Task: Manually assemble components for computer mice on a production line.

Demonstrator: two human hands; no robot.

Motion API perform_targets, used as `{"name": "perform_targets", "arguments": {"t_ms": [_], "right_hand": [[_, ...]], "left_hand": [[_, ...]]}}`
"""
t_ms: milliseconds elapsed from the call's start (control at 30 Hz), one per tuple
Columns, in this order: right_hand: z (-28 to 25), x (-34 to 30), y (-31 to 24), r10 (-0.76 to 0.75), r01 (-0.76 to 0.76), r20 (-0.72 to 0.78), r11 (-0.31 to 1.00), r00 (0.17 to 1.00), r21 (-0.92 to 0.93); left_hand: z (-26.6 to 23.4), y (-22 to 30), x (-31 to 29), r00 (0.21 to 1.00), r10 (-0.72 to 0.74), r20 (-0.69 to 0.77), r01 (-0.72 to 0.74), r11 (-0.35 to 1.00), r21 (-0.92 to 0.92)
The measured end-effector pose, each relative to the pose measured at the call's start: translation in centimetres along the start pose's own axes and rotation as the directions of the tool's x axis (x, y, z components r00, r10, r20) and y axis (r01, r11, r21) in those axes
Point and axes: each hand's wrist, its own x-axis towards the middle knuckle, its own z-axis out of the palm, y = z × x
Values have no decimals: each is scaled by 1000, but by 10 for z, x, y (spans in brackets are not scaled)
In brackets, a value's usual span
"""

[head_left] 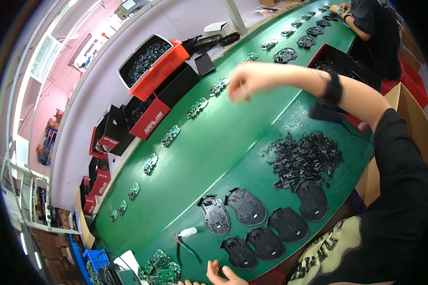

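Observation:
My right arm stretches across the green bench, and my right hand point(245, 83) hovers over its far side, smeared by motion. Nearest to it is a green circuit board point(219, 87) in a long row of boards. Whether the blurred fingers hold anything does not show. At the lower edge my left hand point(223, 274) is partly cut off, its visible fingers apart and nothing seen in them. Beside it lie several black mouse-shaped base shells point(239, 252), a grey-looking shell point(215, 215), and a heap of circuit boards point(160, 269).
Small black plastic parts point(305, 159) form a pile right of centre. Pliers point(187, 249) lie near a small white bottle-like item point(188, 232). An orange-and-white bin point(150, 64) and red-black boxes point(147, 118) line the far edge. Another person point(373, 35) works at the far right.

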Motion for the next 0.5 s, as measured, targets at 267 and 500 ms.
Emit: {"name": "perform_targets", "arguments": {"t_ms": [267,500], "right_hand": [[69,-148,-28,69,-46,41,907,997,-419],[83,-150,-3,129,-104,52,937,990,-332]], "left_hand": [[40,95,19,991,50,126,-56,997,44],[38,79,15,993,49,110,-48,999,-11]]}}
